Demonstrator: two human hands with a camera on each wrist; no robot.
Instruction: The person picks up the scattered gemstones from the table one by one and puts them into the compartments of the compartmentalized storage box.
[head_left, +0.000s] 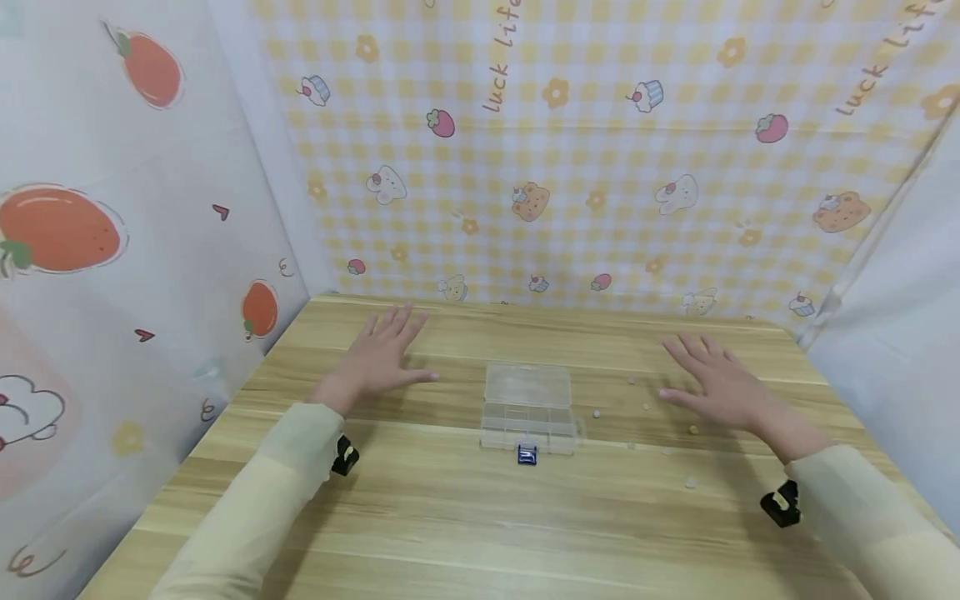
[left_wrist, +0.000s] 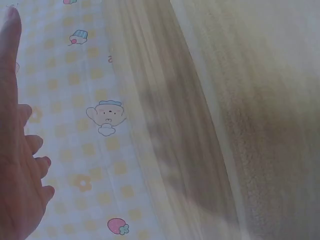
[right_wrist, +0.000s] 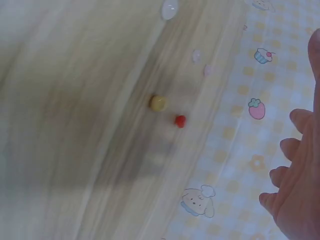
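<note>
I have nothing in either grip: the bare left hand (head_left: 378, 358) holds its fingers fanned with the thumb well apart, and the bare right hand (head_left: 712, 387) is spread the same way. Both appear to hover above the pale wood-grain table (head_left: 420, 533), going by their shadows.

Between them, nearer the left, sits a clear plastic compartment box (head_left: 501, 442), its lid (head_left: 528, 385) folded back on the far side. A small translucent blue piece (head_left: 527, 455) lies at its front wall; I cannot tell whether it is attached. Near and below the right hand I have scattered bits: a round yellow piece (head_left: 693, 430), a small red piece (right_wrist: 180, 121) that shows in the right wrist view, and a clear flat piece (head_left: 690, 482) closer to me.

I judge the box light, stiff and a little slippery, with the hinge its weakest part, so I would take it by the side walls of the lower tray, not by the lid. The bits look hard and nearly weightless, and the round one could roll; a gentle fingertip pinch from the sides suits them.
</note>
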